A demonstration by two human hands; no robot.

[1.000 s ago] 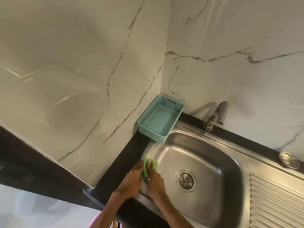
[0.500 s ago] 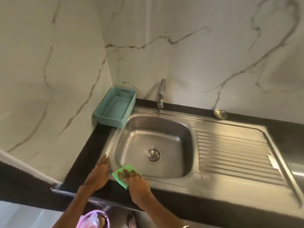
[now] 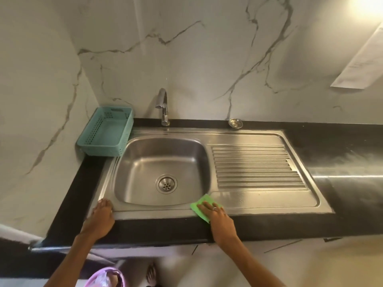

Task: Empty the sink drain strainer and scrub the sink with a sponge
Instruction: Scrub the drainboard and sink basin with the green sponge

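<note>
Head view: right hand point(image 3: 220, 219) flat on sponge point(image 3: 202, 205), left hand point(image 3: 101, 219) open on sink point(image 3: 145, 212) rim.

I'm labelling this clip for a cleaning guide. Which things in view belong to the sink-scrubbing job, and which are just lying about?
Part of the job:
- green sponge, pressed flat on the sink's front rim under the right hand
- sink, left hand resting on its front left corner
- drain strainer, out on the back ledge
- drain

Lying about:
- teal basket
- tap
- pink tub below the counter
</note>
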